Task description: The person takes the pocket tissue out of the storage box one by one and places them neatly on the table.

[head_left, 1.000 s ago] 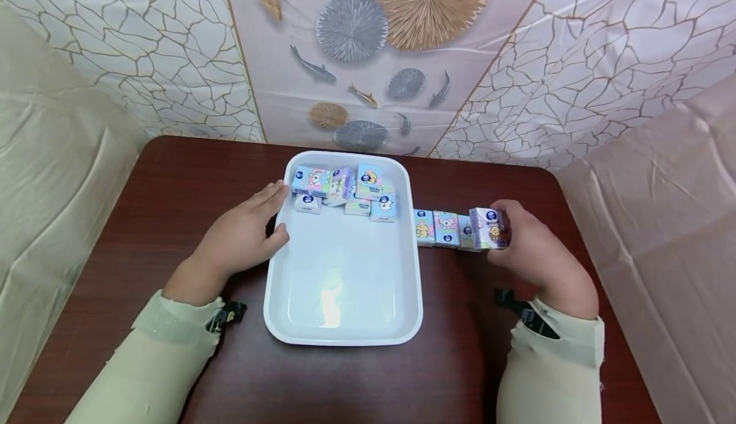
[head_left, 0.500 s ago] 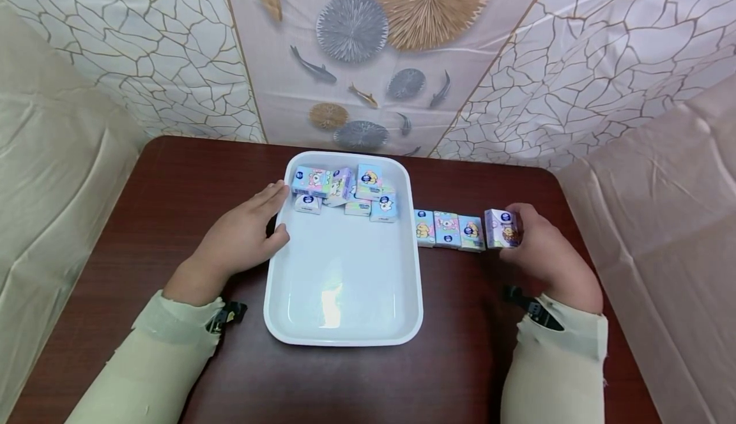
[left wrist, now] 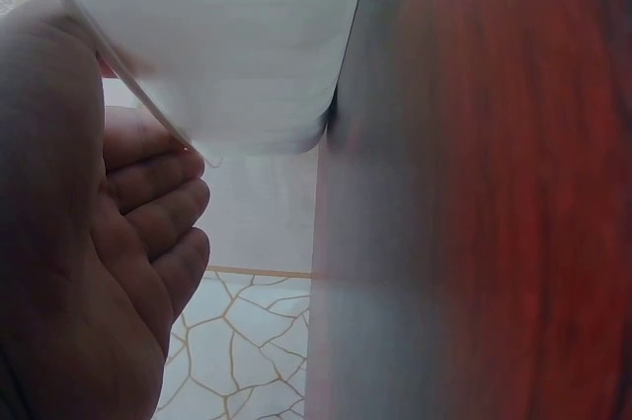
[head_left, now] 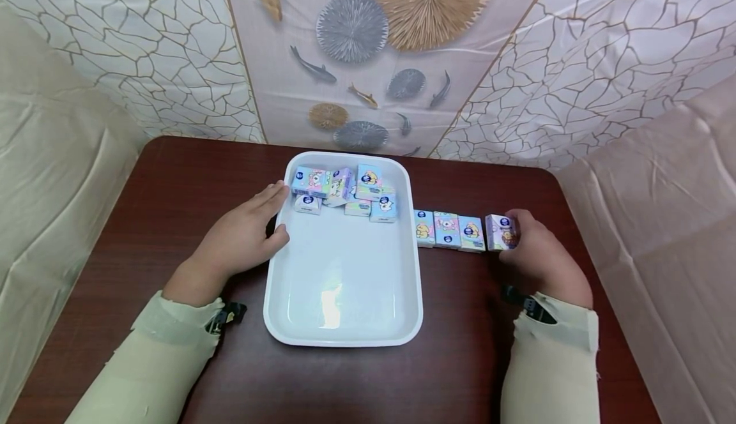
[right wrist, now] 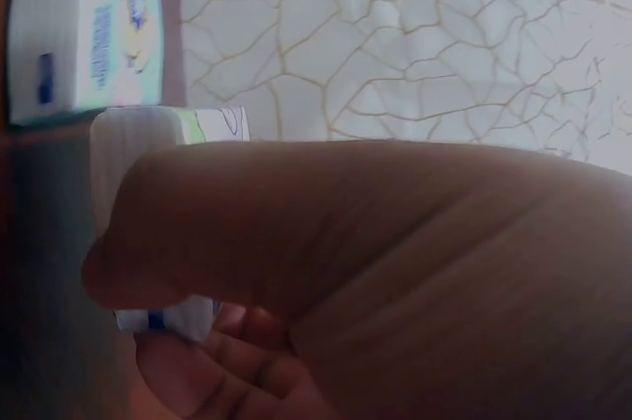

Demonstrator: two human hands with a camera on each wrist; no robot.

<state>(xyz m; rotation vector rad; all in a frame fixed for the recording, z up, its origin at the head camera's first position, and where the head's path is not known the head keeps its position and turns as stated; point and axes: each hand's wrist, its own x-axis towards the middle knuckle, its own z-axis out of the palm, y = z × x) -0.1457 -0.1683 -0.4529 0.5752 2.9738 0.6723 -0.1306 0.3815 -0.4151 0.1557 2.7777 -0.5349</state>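
Observation:
My right hand pinches a purple tissue pack at the right end of a row on the table. In the right wrist view the thumb crosses one side of the pack, and fingers curl under the other. To its left lie a blue tissue pack, a pink-and-blue one and another blue one by the tray. With fingers extended, my left hand rests against the left rim of the white tray. The left wrist view shows the fingertips at that rim.
Several blue and purple tissue packs lie heaped at the tray's far end. The tray stands on a dark wooden table. A patterned wall sheet hangs behind, with plain cloth at the sides.
My right hand has moved right and then down with the purple pack, from over the blue pack to the row's end, uncovering the blue one. The left hand and tray stay put.

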